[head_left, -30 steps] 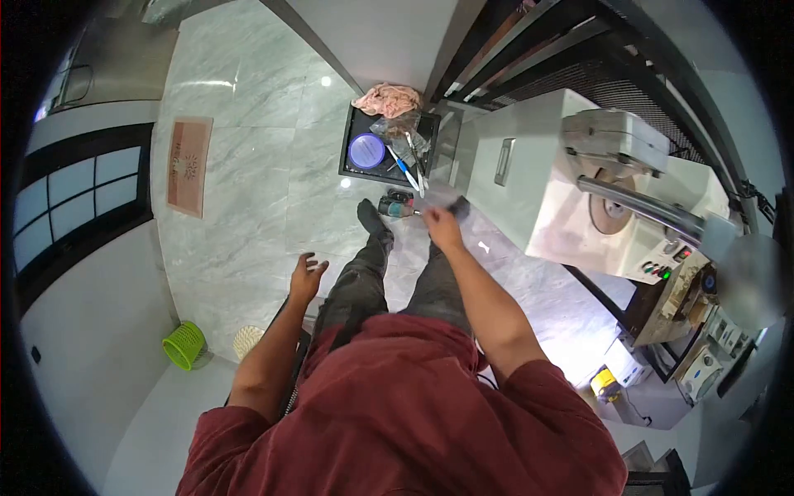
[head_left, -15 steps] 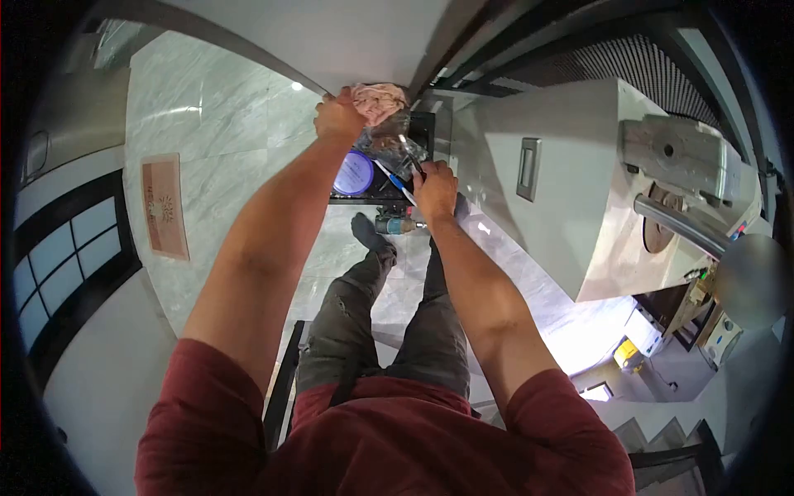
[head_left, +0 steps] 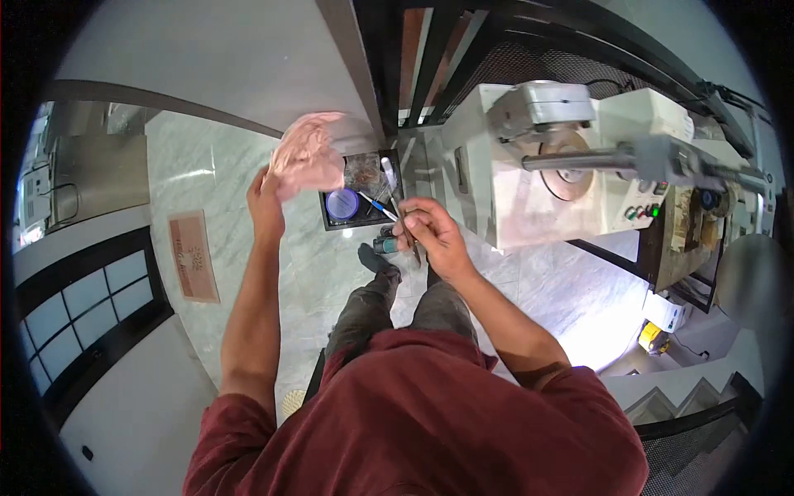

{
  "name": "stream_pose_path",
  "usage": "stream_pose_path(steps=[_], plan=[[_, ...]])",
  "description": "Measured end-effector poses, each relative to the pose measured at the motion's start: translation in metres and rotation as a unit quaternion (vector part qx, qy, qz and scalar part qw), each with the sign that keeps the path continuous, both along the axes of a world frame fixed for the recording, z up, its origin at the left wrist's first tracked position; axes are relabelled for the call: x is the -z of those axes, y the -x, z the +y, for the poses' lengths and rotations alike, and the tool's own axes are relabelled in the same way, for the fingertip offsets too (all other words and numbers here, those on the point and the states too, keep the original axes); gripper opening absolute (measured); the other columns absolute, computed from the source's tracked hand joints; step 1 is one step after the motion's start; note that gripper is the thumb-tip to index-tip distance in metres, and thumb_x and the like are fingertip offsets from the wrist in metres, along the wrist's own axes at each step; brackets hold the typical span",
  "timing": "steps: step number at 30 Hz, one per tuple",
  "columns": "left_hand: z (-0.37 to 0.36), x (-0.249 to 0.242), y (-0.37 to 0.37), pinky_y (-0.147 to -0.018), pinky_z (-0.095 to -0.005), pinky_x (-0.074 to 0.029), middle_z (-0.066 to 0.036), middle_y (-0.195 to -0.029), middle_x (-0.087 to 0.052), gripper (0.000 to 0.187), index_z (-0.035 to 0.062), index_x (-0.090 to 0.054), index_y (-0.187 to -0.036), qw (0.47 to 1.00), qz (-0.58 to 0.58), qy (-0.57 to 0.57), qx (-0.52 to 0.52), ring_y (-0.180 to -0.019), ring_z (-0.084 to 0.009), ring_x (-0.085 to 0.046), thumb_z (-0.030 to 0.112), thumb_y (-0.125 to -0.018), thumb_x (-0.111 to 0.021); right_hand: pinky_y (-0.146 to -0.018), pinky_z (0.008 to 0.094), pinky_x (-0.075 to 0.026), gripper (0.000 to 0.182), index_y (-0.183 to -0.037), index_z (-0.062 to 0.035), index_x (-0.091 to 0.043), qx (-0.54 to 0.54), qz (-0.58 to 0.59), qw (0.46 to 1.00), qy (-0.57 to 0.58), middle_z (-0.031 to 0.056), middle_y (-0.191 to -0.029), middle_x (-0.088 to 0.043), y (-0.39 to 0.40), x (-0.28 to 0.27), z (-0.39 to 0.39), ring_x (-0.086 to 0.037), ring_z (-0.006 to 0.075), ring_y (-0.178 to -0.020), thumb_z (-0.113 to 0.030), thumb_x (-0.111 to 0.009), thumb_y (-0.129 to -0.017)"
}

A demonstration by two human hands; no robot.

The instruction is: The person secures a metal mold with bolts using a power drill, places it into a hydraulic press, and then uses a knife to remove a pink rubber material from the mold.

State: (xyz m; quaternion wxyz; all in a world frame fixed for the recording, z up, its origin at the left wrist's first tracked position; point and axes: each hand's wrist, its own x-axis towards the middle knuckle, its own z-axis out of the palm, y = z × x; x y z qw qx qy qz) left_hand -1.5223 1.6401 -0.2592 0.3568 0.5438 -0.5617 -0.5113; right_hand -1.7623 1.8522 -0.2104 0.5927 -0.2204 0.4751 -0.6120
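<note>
Just lifted off rectangular black tray [head_left: 364, 223]: crumpled pink fabric cloth [head_left: 306, 161], now gripped at edge by closed left hand [head_left: 266, 205], beside tray. Pinched between thumb and curled fingers of right hand [head_left: 438, 238]: slim dark rod-like tool [head_left: 415, 250]. Result: both hands occupied.

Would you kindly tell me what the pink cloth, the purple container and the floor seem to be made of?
The pink cloth in the left hand looks like soft, matt fabric, as it bunches into loose folds. The purple container is probably smooth plastic, judging by its strong colour and neat rim. The floor seems polished stone or ceramic tile, with grey veining and glossy reflections.
</note>
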Motion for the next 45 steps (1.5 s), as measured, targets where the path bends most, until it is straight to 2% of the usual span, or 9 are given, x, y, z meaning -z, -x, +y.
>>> stream_pose_path(steps=[5, 8, 10, 18, 30, 32, 35, 39, 45], plan=[[0.093, -0.026, -0.047, -0.065, -0.0334, -0.042, -0.008, -0.078, -0.058, 0.038, -0.0017, -0.061, -0.093, 0.984, -0.163, 0.075, 0.008, -0.072, -0.0148, -0.051, 0.028, -0.098, -0.038, -0.072, 0.0277, -0.048, 0.024, -0.119, -0.0002, -0.054, -0.031, -0.153, 0.988, 0.019, 0.0091, -0.091, -0.064, 0.043, -0.081, 0.044, -0.059, 0.0146, -0.079, -0.007, -0.054, -0.095], [0.154, -0.018, -0.066, -0.064, -0.0324, -0.043, -0.005, -0.079, -0.057, 0.028, -0.0013, -0.060, -0.089, 0.992, -0.056, -0.070, -0.087, -0.073, -0.0145, -0.051, 0.021, -0.093, -0.044, -0.072, 0.0279, -0.047, 0.021, -0.112, -0.0006, -0.059, 0.004, -0.003, 1.000, 0.008, 0.0086, -0.090, -0.064, 0.075, -0.089, 0.087, -0.059, 0.0173, -0.078, -0.007, -0.058, -0.092], [0.187, -0.015, -0.083, -0.065, -0.0320, -0.044, -0.006, -0.080, -0.059, 0.027, -0.0023, -0.060, -0.088, 0.982, -0.091, -0.145, -0.083, -0.072, -0.0156, -0.052, 0.020, -0.090, -0.045, -0.071, 0.0286, -0.047, 0.022, -0.110, -0.0017, -0.061, -0.013, 0.414, 0.903, 0.114, 0.0098, -0.090, -0.063, 0.110, -0.084, 0.114, -0.058, 0.0190, -0.076, -0.007, -0.062, -0.089], [0.268, 0.022, -0.086, -0.061, -0.0351, -0.041, -0.005, -0.068, -0.052, 0.025, -0.0025, -0.054, -0.074, 0.959, -0.242, -0.097, -0.112, -0.066, -0.0155, -0.046, 0.018, -0.085, -0.044, -0.076, 0.0263, -0.048, 0.025, -0.115, 0.0012, -0.054, 0.207, 0.407, 0.890, -0.010, 0.0102, -0.091, -0.064, 0.205, -0.082, 0.154, -0.060, 0.0138, -0.082, -0.004, -0.058, -0.092], [0.263, 0.000, -0.064, -0.057, -0.0345, -0.036, -0.001, -0.063, -0.043, 0.025, 0.0045, -0.046, -0.067, 0.954, -0.201, -0.202, -0.098, -0.061, -0.0138, -0.039, 0.022, -0.086, -0.042, -0.079, 0.0259, -0.050, 0.023, -0.108, 0.0004, -0.063, 0.093, 0.514, 0.853, 0.003, 0.0081, -0.100, -0.065, 0.277, -0.060, 0.095, -0.063, 0.0142, -0.087, -0.002, -0.065, -0.085], [0.269, -0.008, -0.066, -0.057, -0.0335, -0.036, -0.002, -0.064, -0.044, 0.026, 0.0041, -0.047, -0.068, 0.942, -0.263, -0.198, -0.064, -0.062, -0.0137, -0.039, 0.021, -0.087, -0.041, -0.080, 0.0305, -0.051, 0.025, -0.108, 0.0000, -0.064, 0.093, 0.483, 0.871, -0.012, 0.0125, -0.103, -0.065, 0.278, -0.058, 0.089, -0.065, 0.0202, -0.088, -0.007, -0.066, -0.084], [0.285, -0.019, -0.064, -0.056, -0.0323, -0.035, -0.001, -0.065, -0.044, 0.026, 0.0047, -0.049, -0.069, 0.935, -0.229, -0.251, -0.107, -0.061, -0.0128, -0.039, 0.020, -0.087, -0.041, -0.083, 0.0421, -0.049, 0.035, -0.109, 0.0005, -0.062, -0.044, 0.627, 0.768, -0.123, 0.0216, -0.106, -0.062, 0.284, -0.043, 0.081, -0.062, 0.0375, -0.092, -0.023, -0.067, -0.084], [0.305, -0.024, -0.073, -0.055, -0.0314, -0.034, 0.000, -0.065, -0.044, 0.025, 0.0057, -0.050, -0.070, 0.928, -0.264, -0.252, -0.074, -0.060, -0.0117, -0.039, 0.020, -0.088, -0.040, -0.090, 0.0474, -0.043, 0.036, -0.110, 0.0010, -0.061, -0.106, 0.691, 0.698, -0.153, 0.0230, -0.106, -0.061, 0.288, -0.029, 0.075, -0.056, 0.0420, -0.102, -0.024, -0.062, -0.085], [0.308, -0.019, -0.076, -0.055, -0.0314, -0.034, 0.000, -0.066, -0.045, 0.024, 0.0072, -0.049, -0.069, 0.910, -0.223, -0.322, -0.136, -0.059, -0.0123, -0.040, 0.020, -0.088, -0.041, -0.091, 0.0493, -0.043, 0.033, -0.111, 0.0012, -0.060, -0.131, 0.685, 0.707, -0.119, 0.0240, -0.107, -0.060, 0.287, -0.042, 0.066, -0.055, 0.0422, -0.101, -0.014, -0.056, -0.083]])
